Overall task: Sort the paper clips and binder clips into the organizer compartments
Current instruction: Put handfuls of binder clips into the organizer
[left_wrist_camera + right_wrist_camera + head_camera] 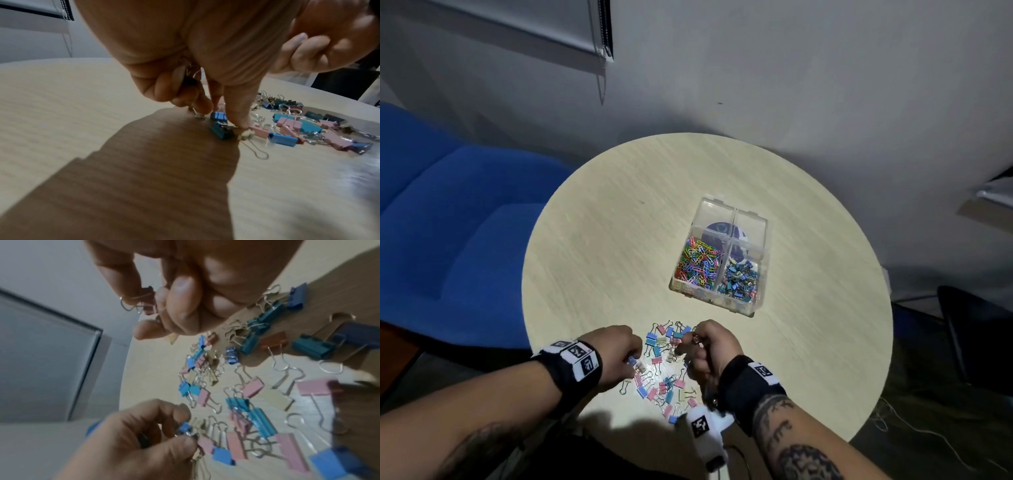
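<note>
Hands point(619, 349) point(705, 346) pinching metal binder clips point(664, 370), round woodgrain tbl point(619, 222)

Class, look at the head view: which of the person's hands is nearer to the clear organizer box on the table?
Right. The right hand sits just in front of the organizer box, at the pile's far right edge. The left hand works the pile's left side, farther from it.

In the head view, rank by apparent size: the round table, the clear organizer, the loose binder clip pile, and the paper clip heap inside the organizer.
1. Round table
2. Clear organizer
3. Loose binder clip pile, close to the organizer in spread and partly hidden by the hands, so that order is unsure
4. Paper clip heap
</note>
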